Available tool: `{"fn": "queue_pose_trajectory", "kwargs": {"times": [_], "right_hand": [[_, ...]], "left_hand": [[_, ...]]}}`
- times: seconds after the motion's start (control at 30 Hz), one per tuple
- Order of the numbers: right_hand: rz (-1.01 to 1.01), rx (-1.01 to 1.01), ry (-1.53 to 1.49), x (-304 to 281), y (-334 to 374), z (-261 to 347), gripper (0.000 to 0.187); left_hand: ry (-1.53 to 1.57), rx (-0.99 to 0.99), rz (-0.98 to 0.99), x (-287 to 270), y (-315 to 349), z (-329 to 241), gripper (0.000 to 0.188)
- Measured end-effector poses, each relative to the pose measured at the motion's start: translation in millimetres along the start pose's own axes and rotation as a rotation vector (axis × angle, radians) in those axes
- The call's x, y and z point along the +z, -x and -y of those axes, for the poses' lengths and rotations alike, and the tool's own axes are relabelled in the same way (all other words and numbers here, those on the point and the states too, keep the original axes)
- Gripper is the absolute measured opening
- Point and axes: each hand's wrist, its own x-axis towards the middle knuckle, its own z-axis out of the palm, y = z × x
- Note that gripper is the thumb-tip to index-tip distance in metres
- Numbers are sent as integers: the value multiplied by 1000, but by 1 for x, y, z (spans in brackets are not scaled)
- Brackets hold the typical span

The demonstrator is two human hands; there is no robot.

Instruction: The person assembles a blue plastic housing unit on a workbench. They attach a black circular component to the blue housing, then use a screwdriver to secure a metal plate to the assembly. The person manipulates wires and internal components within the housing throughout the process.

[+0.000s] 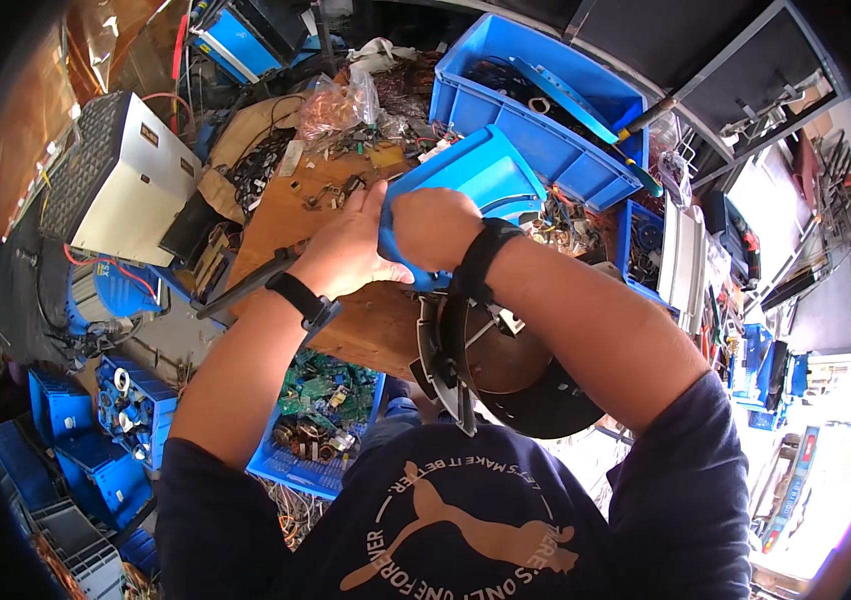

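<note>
Over the wooden bench, a bright blue tub-like plastic piece is tilted, its broad side facing up and away from me. My left hand grips its near left edge, fingers along the side and thumb below. Against the same near edge, my right hand is closed in a fist; its fingertips, and anything small inside them, are hidden. A black curved drum-like part lies beneath my right forearm, close to my body. Wiring scraps and small metal bits lie around the blue piece on the bench.
A large blue crate stands behind, holding dark parts. Below the bench, another blue crate contains green circuit boards. A white box-shaped unit stands at left. Stacked blue bins fill the lower left. Clear plastic bags lie at the back.
</note>
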Motion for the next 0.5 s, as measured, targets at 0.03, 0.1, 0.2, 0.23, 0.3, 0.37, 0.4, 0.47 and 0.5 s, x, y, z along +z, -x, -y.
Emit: {"fn": "queue_pose_trajectory", "kwargs": {"times": [0.03, 0.1, 0.2, 0.23, 0.3, 0.37, 0.4, 0.47, 0.5], "right_hand": [[58, -221, 189, -3, 1, 3, 17], [-7, -242, 148, 4, 4, 3, 15], [-22, -237, 132, 5, 7, 10, 13], [-29, -229, 108, 5, 10, 13, 13], [-55, -249, 78, 11, 16, 17, 11], [-95, -303, 67, 22, 25, 21, 10], [-70, -374, 94, 23, 31, 27, 10], [-25, -484, 147, 23, 50, 36, 9], [13, -502, 153, 26, 57, 38, 9]], "left_hand": [[41, 54, -35, 5, -1, 6, 106], [147, 108, -37, 2, -3, 9, 98], [272, 131, -28, -10, -5, 13, 84], [269, 161, -69, -1, -6, 27, 81], [228, 153, -45, -1, -10, 32, 78], [226, 225, -82, 5, -12, 40, 80], [219, 255, -105, 5, -11, 44, 80], [227, 206, -42, 0, -13, 36, 85], [225, 197, -45, -1, -11, 35, 86]]}}
